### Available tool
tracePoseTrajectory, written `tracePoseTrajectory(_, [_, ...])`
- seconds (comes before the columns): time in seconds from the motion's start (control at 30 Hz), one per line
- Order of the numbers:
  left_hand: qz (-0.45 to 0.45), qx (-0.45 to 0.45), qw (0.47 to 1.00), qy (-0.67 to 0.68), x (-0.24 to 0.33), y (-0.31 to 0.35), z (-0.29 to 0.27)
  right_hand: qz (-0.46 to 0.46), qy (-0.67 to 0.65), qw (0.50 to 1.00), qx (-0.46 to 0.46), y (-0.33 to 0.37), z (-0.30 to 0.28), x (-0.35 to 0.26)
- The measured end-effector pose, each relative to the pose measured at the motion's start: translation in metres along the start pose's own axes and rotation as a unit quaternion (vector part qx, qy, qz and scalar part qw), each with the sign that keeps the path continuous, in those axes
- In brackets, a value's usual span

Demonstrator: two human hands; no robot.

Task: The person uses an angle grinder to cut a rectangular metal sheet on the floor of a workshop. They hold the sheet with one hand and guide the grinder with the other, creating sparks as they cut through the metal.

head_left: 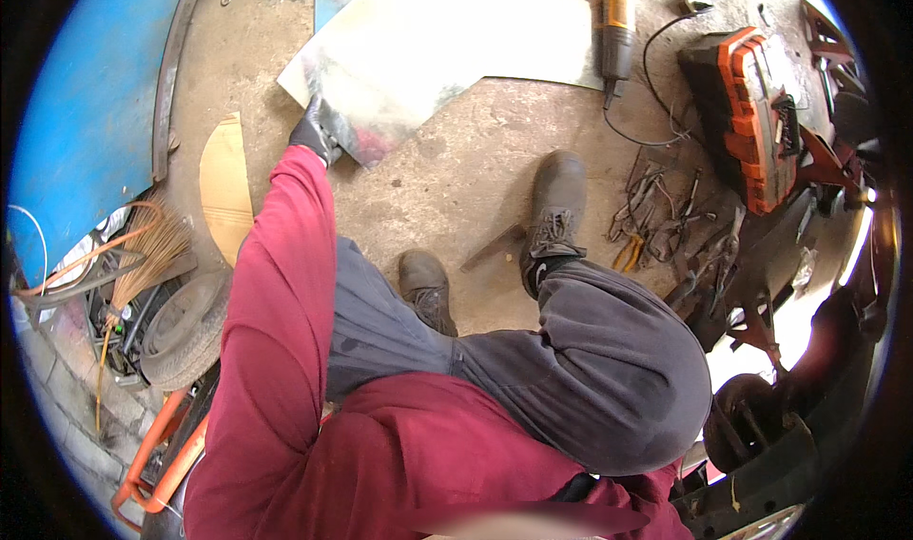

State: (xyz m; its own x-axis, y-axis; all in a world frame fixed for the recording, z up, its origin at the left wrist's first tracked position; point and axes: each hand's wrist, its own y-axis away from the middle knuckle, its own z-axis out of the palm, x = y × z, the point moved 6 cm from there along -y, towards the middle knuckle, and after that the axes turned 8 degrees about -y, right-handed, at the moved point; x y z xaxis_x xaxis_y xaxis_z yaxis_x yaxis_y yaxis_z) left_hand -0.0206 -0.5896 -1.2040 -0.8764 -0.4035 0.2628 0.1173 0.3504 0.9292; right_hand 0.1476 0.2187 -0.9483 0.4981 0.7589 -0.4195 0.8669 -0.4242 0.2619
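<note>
My left hand (318, 133), in a dark glove, reaches forward and grips the near left corner of a shiny metal sheet (418, 88). The thumb side lies at the sheet's edge, and the glove is mirrored in the surface. The sheet has an angled cut along its near side and glares white farther off. An angle grinder (617, 27) with an orange and dark body lies on the sheet's right side, its cord running off to the right. My right hand does not show; that arm is folded in low at the right, behind my bent knee.
An orange and black toolbox (751, 122) stands at the right, with pliers and other hand tools (651, 212) scattered beside it. At the left are a blue panel (90, 93), a cardboard piece (225, 188), a straw broom (152, 245) and a tyre (185, 331). My boots (556, 202) stand on concrete.
</note>
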Motion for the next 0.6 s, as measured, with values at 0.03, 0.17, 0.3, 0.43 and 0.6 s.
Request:
tracePoseTrajectory(0.03, [0.022,-0.036,0.999,0.017,0.007,0.051,0.031,-0.006,-0.032,0.999,-0.019,-0.001,0.002,-0.022])
tracePoseTrajectory(0.17, [0.258,-0.125,0.957,0.04,0.046,0.068,0.012,-0.031,-0.03,0.979,-0.197,-0.028,0.066,-0.1])
tracePoseTrajectory(0.3, [0.3,-0.157,0.941,0.026,0.081,0.13,0.012,0.023,0.04,0.961,-0.274,-0.044,0.126,-0.111])
tracePoseTrajectory(0.43, [0.396,-0.006,0.91,-0.12,0.112,0.213,0.009,-0.066,0.076,0.957,-0.271,-0.065,0.154,-0.126])
tracePoseTrajectory(0.6, [0.5,-0.004,0.865,-0.034,0.119,0.272,-0.009,-0.094,0.092,0.943,-0.305,-0.071,0.194,-0.131])
